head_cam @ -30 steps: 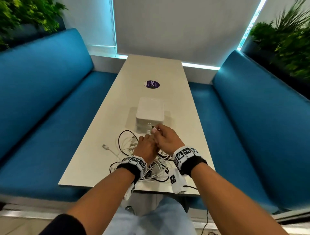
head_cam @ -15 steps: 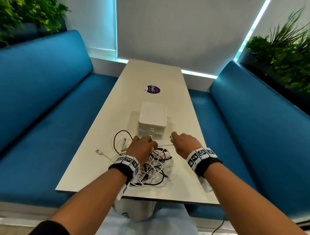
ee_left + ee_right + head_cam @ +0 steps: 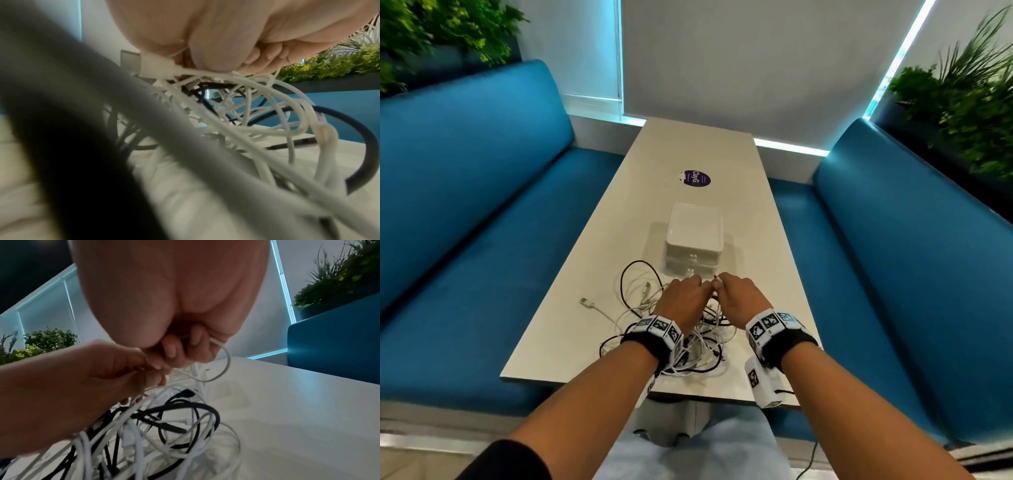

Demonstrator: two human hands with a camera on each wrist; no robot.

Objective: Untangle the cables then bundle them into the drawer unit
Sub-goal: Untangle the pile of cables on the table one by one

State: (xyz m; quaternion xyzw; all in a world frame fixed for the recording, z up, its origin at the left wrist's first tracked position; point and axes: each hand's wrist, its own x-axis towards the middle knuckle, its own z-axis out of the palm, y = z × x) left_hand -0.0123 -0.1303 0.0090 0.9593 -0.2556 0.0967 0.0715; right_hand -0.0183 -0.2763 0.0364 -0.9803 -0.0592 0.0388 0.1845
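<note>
A tangle of white and black cables (image 3: 688,346) (image 3: 164,421) (image 3: 236,116) lies on the near end of the table. My left hand (image 3: 685,299) (image 3: 115,368) hovers over the heap with its fingers curled round white strands. Close beside it, my right hand (image 3: 736,298) (image 3: 179,348) pinches a thin white cable (image 3: 225,363), whose plug end (image 3: 717,277) sticks out from the fingertips. The white drawer unit (image 3: 694,240) stands just beyond both hands, drawers closed. The left wrist view is partly blocked by blurred cables close to the lens.
A loose white cable end (image 3: 587,302) lies to the left of the heap. A purple sticker (image 3: 697,178) marks the table (image 3: 763,240) farther back. Blue benches (image 3: 482,219) flank both sides, with plants in the corners.
My right hand, stretched away to the right half a second ago, has come back next to the left hand above the heap.
</note>
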